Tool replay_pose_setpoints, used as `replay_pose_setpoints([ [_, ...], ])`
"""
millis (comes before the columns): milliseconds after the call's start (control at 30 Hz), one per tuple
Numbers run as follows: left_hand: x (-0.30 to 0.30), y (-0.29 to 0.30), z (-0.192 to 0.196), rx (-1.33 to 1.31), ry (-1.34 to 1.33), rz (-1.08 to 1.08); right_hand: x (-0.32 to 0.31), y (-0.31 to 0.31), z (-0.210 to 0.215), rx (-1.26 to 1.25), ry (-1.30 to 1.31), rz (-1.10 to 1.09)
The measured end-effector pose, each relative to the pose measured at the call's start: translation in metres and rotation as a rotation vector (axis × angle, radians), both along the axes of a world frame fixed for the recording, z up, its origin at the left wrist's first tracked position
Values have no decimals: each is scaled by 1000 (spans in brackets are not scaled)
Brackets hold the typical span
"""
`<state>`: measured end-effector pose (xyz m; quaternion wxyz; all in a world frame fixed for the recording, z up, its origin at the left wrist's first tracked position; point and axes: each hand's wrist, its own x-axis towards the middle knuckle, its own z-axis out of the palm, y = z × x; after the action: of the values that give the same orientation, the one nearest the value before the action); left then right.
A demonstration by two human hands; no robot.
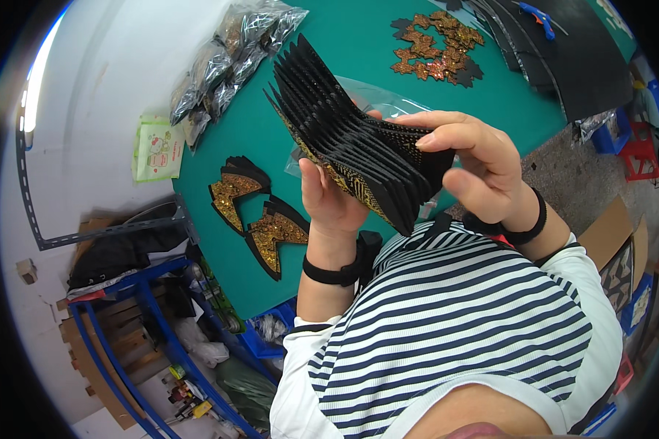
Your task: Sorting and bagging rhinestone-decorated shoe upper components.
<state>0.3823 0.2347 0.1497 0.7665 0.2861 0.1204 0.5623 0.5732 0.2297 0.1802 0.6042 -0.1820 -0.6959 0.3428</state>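
Green table (344, 47) behind. Stack (344, 139) of black, gold-glittered pieces raised above it, tips fanned toward 11 o'clock — looks light, foam-stiff, layers likely to slip; best squeezed across middle. Left hand (337, 201) cups stack from 7, thumb against edge. Right hand (483, 157) half-curled at 3, fingertips touching — can't tell if pinching.
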Motion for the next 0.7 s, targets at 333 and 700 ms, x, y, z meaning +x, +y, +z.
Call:
replay_pose_setpoints([
  [333, 2, 3, -3, 9, -19, -15, 8, 2, -2, -26, -73, 56],
  [700, -1, 1, -4, -13, 51, 12, 9, 5, 0, 151, -159, -61],
])
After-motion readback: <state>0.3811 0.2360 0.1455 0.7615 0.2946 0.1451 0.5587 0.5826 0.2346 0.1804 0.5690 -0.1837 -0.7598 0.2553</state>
